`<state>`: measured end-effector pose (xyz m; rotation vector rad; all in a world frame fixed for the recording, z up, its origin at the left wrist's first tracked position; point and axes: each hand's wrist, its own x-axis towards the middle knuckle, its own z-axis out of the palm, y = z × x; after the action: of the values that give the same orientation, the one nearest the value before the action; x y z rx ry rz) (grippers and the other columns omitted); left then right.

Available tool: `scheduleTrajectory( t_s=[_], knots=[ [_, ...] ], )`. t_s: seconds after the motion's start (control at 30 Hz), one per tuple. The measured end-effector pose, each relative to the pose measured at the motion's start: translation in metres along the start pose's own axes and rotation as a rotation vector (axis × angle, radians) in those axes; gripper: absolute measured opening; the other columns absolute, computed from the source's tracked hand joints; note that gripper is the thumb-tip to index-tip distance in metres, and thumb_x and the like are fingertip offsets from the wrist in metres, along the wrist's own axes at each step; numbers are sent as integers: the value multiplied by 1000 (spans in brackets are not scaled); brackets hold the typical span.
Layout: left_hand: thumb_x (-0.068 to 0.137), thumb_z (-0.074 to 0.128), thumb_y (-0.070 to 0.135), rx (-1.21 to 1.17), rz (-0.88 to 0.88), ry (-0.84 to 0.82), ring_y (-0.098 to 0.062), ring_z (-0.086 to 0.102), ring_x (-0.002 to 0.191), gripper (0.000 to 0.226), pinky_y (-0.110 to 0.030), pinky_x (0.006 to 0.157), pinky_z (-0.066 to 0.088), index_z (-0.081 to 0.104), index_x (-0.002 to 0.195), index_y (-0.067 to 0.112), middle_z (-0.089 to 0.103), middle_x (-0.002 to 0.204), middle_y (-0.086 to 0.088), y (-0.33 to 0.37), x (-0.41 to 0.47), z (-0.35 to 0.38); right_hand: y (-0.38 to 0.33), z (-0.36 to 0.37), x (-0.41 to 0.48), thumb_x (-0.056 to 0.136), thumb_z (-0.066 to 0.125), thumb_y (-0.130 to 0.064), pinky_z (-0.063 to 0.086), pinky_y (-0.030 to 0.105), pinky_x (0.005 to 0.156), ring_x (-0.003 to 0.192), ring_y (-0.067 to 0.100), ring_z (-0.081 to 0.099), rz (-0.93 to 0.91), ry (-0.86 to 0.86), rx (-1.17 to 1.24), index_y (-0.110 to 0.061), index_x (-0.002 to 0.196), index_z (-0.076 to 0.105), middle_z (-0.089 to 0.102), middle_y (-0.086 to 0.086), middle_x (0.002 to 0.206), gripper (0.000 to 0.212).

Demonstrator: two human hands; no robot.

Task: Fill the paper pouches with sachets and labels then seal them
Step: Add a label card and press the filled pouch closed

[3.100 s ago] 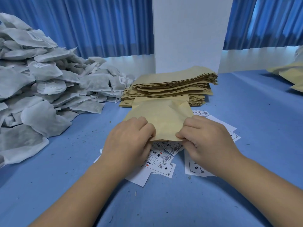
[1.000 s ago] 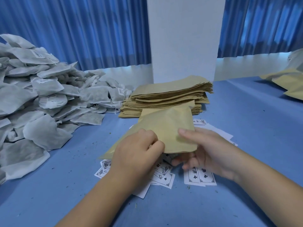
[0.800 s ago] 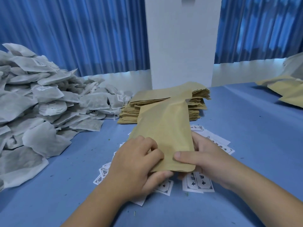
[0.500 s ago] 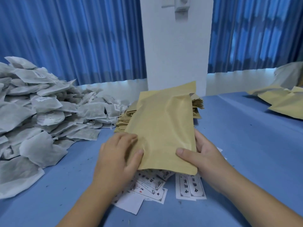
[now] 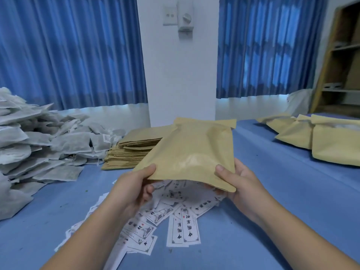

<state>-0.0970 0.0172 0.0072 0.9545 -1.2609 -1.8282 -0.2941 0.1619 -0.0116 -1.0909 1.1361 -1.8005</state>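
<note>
sachets (image 5: 39,145) lay heaped in a grey-white pile on the left of the blue bench (image 5: 292,182), running out past the frame's edge. just right of the pile sat a stack of flat pouches (image 5: 132,152), its right part hidden behind the paper pouch (image 5: 192,151) held in the air at the centre. the left hand (image 5: 132,190) pinched that pouch's near left corner, thumb on top and fingers curled beneath. the right hand (image 5: 241,184) gripped the near right corner the same way. the pouch tilted up away from the person, its far edge in front of a white pillar (image 5: 179,75). under it, labels (image 5: 185,228) lay scattered on the bench between the forearms, some shaded and covered by the pouch. blue curtains (image 5: 68,51) hung on either side of the pillar. at the far right, bulging pouches (image 5: 331,147) lay on the bench, well apart from the hands, with a wooden shelf (image 5: 342,65) behind them.
</note>
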Motion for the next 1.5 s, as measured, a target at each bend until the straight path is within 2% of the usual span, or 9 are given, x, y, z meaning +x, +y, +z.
scheduleTrajectory(
  t_s=[0.1, 0.27, 0.57, 0.7, 0.77, 0.83, 1.0, 1.2, 1.5],
  knots=[
    [90, 64, 20, 39, 47, -44, -9, 40, 35, 12, -16, 32, 31, 58, 91, 10, 52, 55, 0, -2, 11, 39, -14, -35, -9, 76, 69, -21, 52, 31, 63, 83, 27, 67, 27, 5, -58, -15, 122, 54, 69, 10, 107, 49],
    [96, 56, 22, 14, 63, -148, -10, 45, 33, 11, -17, 33, 36, 56, 91, 12, 54, 61, -2, -11, 26, 121, -38, -90, -31, 76, 71, -10, 51, 23, 53, 83, 28, 70, 102, 30, -37, -17, 125, 51, 70, 3, 106, 54],
    [97, 53, 11, -159, -141, -375, -12, 62, 42, 12, -17, 38, 47, 55, 89, 3, 65, 58, -8, -51, 43, 250, -80, -179, -55, 85, 52, 14, 47, 22, 43, 50, 20, 60, 53, 297, -2, -19, 122, 52, 64, 5, 68, 50],
    [98, 48, 2, -342, -153, -455, -24, 69, 73, 16, -26, 61, 57, 55, 108, -9, 61, 96, -17, -43, 53, 310, -111, -209, -39, 89, 50, 13, 58, 26, 71, 85, 26, 71, -170, 439, 209, -14, 130, 46, 69, 15, 97, 50],
    [98, 49, 7, -344, -160, -437, -31, 63, 96, 31, -36, 78, 53, 48, 127, -5, 55, 118, -18, -45, 53, 331, -120, -225, -30, 90, 52, 10, 55, 30, 85, 105, 30, 66, -262, 614, 372, -11, 148, 24, 60, 18, 110, 68],
    [98, 49, 11, -321, -187, -433, -34, 62, 101, 37, -40, 79, 52, 45, 132, 1, 51, 127, -19, -52, 49, 339, -118, -236, -25, 92, 54, 6, 56, 31, 85, 105, 30, 65, -244, 731, 416, -7, 149, 19, 57, 19, 116, 68],
    [93, 52, 13, -216, -216, -442, -28, 72, 74, 21, -33, 57, 53, 56, 113, 7, 63, 105, -11, -63, 45, 312, -76, -222, -17, 91, 55, 1, 59, 31, 66, 74, 26, 72, 1, 669, 258, -1, 111, 51, 60, 20, 101, 21],
    [91, 55, 15, -122, -157, -315, -19, 64, 65, 8, -26, 54, 47, 62, 94, 12, 62, 87, -3, -38, 47, 233, -36, -151, 14, 93, 54, -7, 54, 30, 61, 62, 23, 65, 173, 503, 159, -1, 110, 60, 62, 14, 90, 19],
    [89, 60, 15, 38, -19, -110, -14, 58, 57, 9, -24, 52, 42, 67, 94, 12, 65, 73, 1, 12, 45, 63, 6, -13, 63, 93, 53, -5, 51, 28, 53, 58, 21, 63, 278, 203, 106, -3, 108, 62, 64, 12, 83, 17]
  ],
)
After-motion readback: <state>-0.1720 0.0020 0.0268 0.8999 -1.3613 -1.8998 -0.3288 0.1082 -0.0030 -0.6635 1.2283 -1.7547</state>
